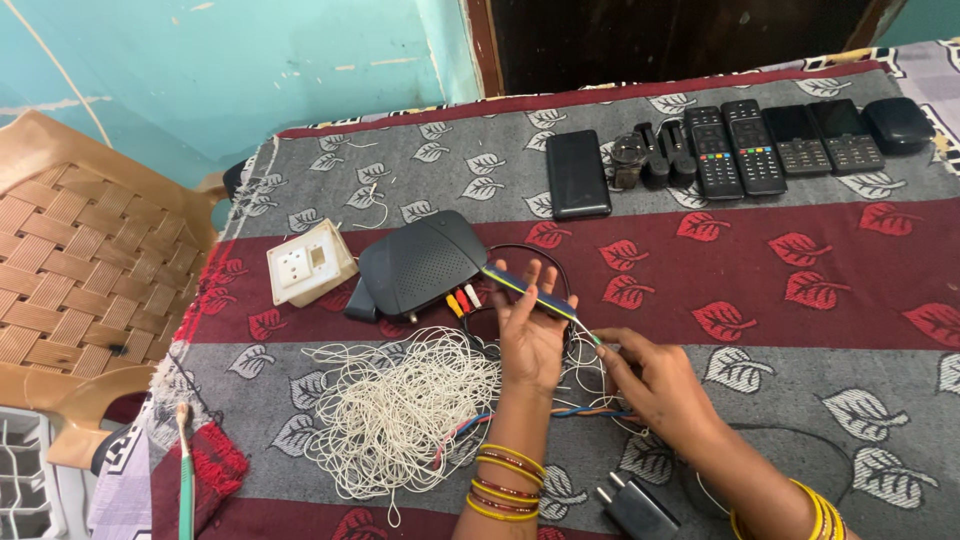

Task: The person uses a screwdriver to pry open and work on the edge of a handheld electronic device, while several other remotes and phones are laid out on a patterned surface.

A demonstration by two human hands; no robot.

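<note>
Hands were both busy over the leaf-pattern cloth (800, 330): left hand (530, 335) lay open, a striped tester screwdriver (530, 291) resting across its fingers, while right hand (655, 380) pinched a thin white wire (590, 375) beside the set-top box (420, 265).

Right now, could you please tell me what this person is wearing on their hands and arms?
Both forearms are bare, with no sleeves or gloves. The left hand has a stack of bangles at its wrist, yellow ones with red between. The right hand has yellow wrist bangles too. No rings are visible.
</note>
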